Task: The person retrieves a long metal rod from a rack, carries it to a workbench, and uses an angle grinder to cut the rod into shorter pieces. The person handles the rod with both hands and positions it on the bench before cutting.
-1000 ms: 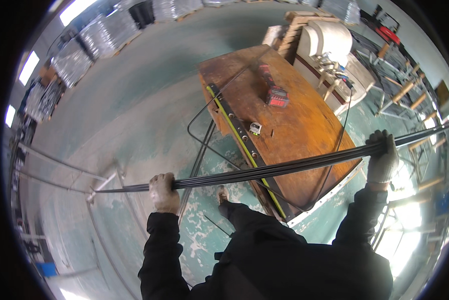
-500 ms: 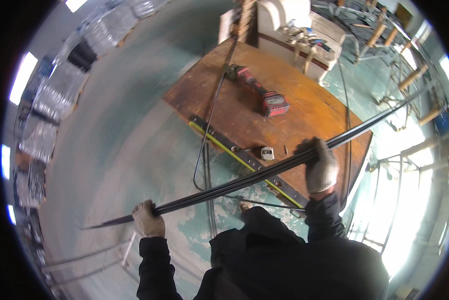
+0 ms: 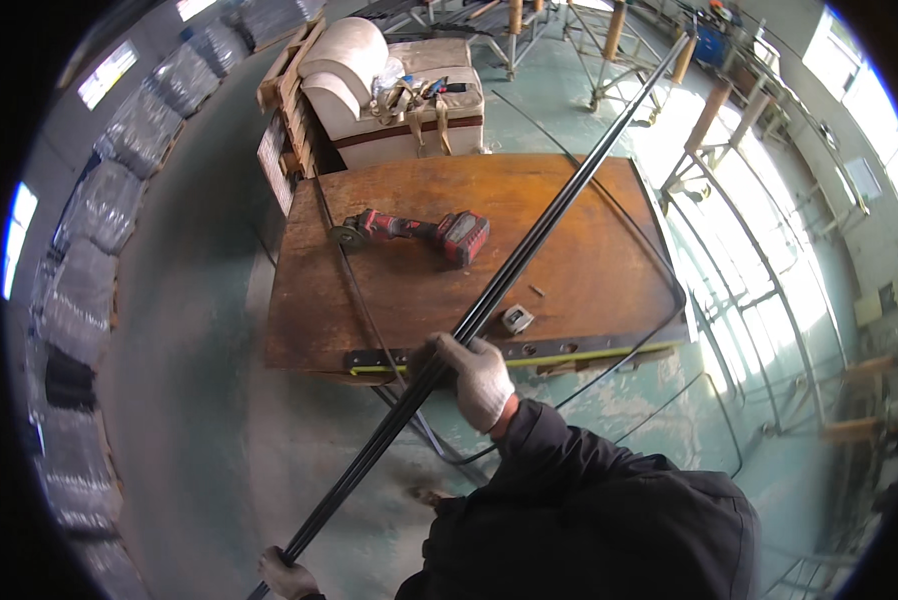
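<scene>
A bundle of long, thin black metal rods (image 3: 544,232) runs steeply across the view, from the lower left to the far upper right. My left hand (image 3: 287,577), in a pale work glove, is closed around the rods near their lower end. Midway along, my gloved right hand (image 3: 477,375) grips the bundle just over the front edge of the wooden tabletop (image 3: 389,310). Below the rods on that tabletop lie a red and black cordless angle grinder (image 3: 419,233) and a small tape measure (image 3: 517,319).
A dark straight bar with a yellow-green edge (image 3: 589,347) lines the table's front. A bent black rod (image 3: 354,275) crosses the tabletop and loops below it. Behind stands a pale armchair (image 3: 409,95); metal racks (image 3: 769,290) fill the right, wrapped pallets (image 3: 84,300) the left.
The bundle has swung from a shallow slant to a steep diagonal, still in both hands. My view has turned, so the table now sits squarer and the left hand is lower.
</scene>
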{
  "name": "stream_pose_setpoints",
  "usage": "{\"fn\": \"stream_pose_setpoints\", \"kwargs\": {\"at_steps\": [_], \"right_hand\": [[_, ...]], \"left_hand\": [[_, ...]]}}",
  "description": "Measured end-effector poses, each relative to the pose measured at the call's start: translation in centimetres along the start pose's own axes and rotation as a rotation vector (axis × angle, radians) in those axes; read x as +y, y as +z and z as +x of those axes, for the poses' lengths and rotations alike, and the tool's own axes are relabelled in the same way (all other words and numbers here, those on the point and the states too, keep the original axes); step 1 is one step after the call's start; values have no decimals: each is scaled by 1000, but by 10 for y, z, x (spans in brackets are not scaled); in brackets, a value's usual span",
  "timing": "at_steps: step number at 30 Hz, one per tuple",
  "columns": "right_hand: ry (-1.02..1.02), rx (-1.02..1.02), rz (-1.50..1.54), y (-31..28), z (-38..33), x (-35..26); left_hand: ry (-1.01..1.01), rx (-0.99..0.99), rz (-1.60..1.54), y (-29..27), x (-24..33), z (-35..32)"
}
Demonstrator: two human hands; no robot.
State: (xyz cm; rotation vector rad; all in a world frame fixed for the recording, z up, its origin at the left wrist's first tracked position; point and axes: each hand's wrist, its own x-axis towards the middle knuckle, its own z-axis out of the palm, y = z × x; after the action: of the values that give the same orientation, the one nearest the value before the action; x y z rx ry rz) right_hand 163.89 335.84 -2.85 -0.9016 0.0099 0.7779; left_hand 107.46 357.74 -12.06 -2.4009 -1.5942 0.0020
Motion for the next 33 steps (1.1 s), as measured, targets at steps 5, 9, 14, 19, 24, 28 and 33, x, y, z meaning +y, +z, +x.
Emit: {"fn": "stream_pose_setpoints", "kwargs": {"at_steps": [5,9,14,19,24,28,33], "right_hand": [[-202,234,104,40,8,13],[-190,256,153,77,0,71],[-99,244,4,159,-8,195],[-68,270,-27,207,26,240],[-281,447,199,181,88,209],[-138,524,286,208,113,236],[-198,686,256,205,152,250]], "left_hand": [[44,-16,-223,17,-109,56],[186,-60,-326,4,-118,117],[468,21,-359,7,-32,199],[507,-23,-286,35,-37,282],[507,-330,-126,68,-143,361],[489,-361,-210,94,-165,418],[637,-459,-143,124,-147,466]]}}
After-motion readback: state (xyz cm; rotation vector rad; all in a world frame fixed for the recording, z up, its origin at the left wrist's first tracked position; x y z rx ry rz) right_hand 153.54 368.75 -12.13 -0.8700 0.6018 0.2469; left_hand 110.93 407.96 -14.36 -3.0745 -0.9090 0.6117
